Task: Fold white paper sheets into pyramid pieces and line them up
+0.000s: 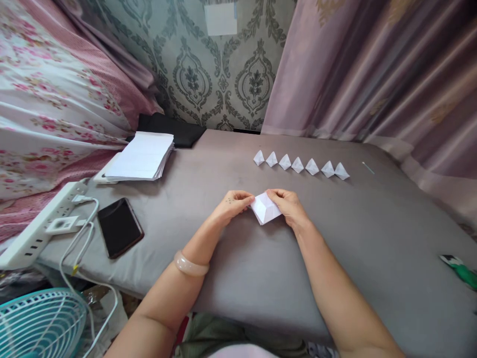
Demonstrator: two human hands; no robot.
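Between my two hands is a small folded piece of white paper (265,210), roughly diamond-shaped, with creased flaps facing up. My left hand (235,204) pinches its left corner between thumb and fingers. On the other side, my right hand (287,203) grips the upper right edge, the thumb lying on top and the fingers partly hidden behind the paper. Beyond my hands, several folded white paper shapes (297,164) with pointed tops stand in a slanting row on the grey cloth (231,159).
To the left lie a stack of white paper (141,156), a black folder-like item (171,130), a phone (119,227) and a white power strip (44,226) with cables. A teal fan (40,323) stands below. A cotton swab (368,168) and a green object (462,271) lie at right.
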